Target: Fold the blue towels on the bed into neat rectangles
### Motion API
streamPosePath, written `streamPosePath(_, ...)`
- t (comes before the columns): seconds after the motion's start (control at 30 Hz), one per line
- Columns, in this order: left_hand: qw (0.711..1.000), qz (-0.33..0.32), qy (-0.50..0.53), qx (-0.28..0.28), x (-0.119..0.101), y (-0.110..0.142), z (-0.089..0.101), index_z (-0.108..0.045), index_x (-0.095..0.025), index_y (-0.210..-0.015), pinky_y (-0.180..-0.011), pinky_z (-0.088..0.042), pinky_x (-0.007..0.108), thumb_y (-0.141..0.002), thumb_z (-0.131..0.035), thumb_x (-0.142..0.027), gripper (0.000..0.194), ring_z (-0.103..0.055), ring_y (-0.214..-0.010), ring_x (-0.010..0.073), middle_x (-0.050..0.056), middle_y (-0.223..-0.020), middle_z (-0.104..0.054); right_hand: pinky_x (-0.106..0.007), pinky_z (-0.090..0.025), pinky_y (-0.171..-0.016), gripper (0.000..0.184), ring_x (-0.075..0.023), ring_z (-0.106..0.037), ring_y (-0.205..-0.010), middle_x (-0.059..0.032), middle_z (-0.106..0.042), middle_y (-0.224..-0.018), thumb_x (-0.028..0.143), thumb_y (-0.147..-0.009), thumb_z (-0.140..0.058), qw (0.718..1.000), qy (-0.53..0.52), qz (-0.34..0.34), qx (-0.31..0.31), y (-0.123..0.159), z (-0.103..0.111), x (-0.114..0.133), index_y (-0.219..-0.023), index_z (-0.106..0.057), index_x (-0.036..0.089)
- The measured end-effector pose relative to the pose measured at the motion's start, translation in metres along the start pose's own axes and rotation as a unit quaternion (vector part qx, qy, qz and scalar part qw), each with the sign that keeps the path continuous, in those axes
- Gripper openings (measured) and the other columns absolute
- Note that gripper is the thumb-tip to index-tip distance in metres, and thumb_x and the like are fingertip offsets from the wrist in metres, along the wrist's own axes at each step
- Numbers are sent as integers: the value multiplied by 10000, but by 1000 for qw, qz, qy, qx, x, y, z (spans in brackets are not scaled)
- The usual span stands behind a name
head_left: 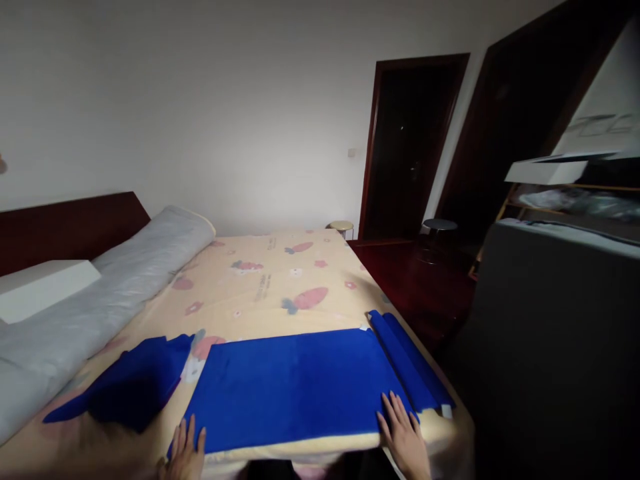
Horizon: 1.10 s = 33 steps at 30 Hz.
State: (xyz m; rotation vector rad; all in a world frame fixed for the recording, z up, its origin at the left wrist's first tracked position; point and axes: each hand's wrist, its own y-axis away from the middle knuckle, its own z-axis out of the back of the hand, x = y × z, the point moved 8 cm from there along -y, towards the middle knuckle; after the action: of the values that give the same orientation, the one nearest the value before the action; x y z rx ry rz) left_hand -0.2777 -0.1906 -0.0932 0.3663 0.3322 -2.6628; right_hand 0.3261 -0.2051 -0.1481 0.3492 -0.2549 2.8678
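Note:
A blue cloth (295, 387) lies flat in a neat rectangle near the front edge of the bed. My left hand (186, 450) rests at its near left corner, fingers spread. On the near right corner lies my right hand (404, 433), fingers stretched out flat. Close to my right hand, two narrow rolled or folded blue cloths (407, 363) lie side by side, with a small white tag at the near end. A crumpled blue cloth (140, 377) is to the left, apart from the flat one.
The bed (270, 267) has a cream sheet with carrot prints. A grey rolled quilt (135, 280) and a white box (47, 283) lie along its left side. Stools (440, 225) stand by the doors. A dark cabinet (545, 347) is at the right.

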Motion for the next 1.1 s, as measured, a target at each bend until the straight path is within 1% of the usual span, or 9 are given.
streamPosePath(0.1, 1000, 12, 6, -2, -9, -3, 17, -188, -344, -1518, -1092, -275, 628, -876, -214, -541, 672, -366, -1412, 299, 51, -1455, -527, -514, -252, -1156, 661, -265, -265, -1453, -122, -343, -1551, 525, -941, -210, 1000, -8, -24, 3, 2, 17, 8, -1446, -425, 158)
streamPosePath(0.2, 999, 2, 3, 33, -59, 0, 17, -214, -239, -1524, -1131, -240, 599, -928, -123, -496, 654, -267, -1461, 262, 102, -1568, -345, -503, -238, -1159, 632, -261, -221, -1467, -127, -293, -1573, 478, -963, -193, 999, -29, -14, 29, -4, 30, 50, -1466, -385, 146)
streamPosePath(0.37, 995, -65, 1, 73, -149, 32, -2, -207, -236, -1522, -1148, -209, 599, -955, -160, -455, 610, -205, -1483, 237, 91, -1611, -227, -485, -225, -1163, 607, -239, -224, -1467, -113, -291, -1576, 491, -977, -210, 996, -51, 50, 51, -7, 27, 113, -1479, -360, 186)
streamPosePath(0.47, 990, -115, 0, 87, -173, 49, -25, -249, -258, -1510, -1152, -211, 579, -944, -231, -439, 595, -219, -1479, 225, 73, -1606, -241, -458, -237, -1162, 600, -205, -229, -1466, -69, -286, -1582, 526, -973, -213, 992, -62, 89, 61, -3, 19, 121, -1486, -344, 243)
streamPosePath(0.53, 989, -123, 0, 79, -162, 47, -37, -294, -247, -1498, -1141, -228, 582, -933, -230, -431, 597, -243, -1471, 235, 81, -1597, -267, -464, -254, -1155, 608, -208, -247, -1460, -65, -299, -1576, 536, -965, -207, 992, -62, 91, 67, 0, 13, 108, -1478, -359, 248)
streamPosePath(0.63, 998, -45, 37, 8, -99, 26, -31, -357, -251, -1475, -1098, -282, 611, -890, -233, -501, 647, -345, -1426, 281, 91, -1544, -389, -510, -254, -1149, 656, -243, -273, -1451, -84, -323, -1563, 550, -942, -183, 997, -45, 39, 56, 5, 1, 62, -1465, -391, 213)
streamPosePath(0.83, 996, 12, 64, -68, 5, 17, -6, -318, -518, -1429, -964, -415, 626, -719, -384, -706, 737, -460, -1344, 334, -54, -1420, -564, -526, -294, -1130, 767, -280, -327, -1427, -109, -400, -1522, 634, -897, -157, 996, -55, -28, -71, 21, -7, -11, -1432, -449, 169)
streamPosePath(0.97, 993, 26, 31, -107, 14, 20, 3, -313, -431, -1468, -995, -358, 702, -732, -439, -645, 777, -395, -1368, 425, 22, -1436, -551, -578, -315, -1101, 772, -333, -390, -1385, -137, -478, -1465, 690, -873, -188, 985, -100, -36, -132, 33, 8, -18, -1358, -535, 200)
streamPosePath(1.1, 993, -13, -21, -114, -27, -6, 12, -302, -183, -1505, -1075, -314, 655, -885, -315, -483, 689, -389, -1375, 399, 161, -1483, -473, -630, -382, -1030, 645, -387, -471, -1308, -144, -569, -1373, 656, -894, -247, 960, -200, -107, -162, 54, 34, 18, -1279, -586, 263)
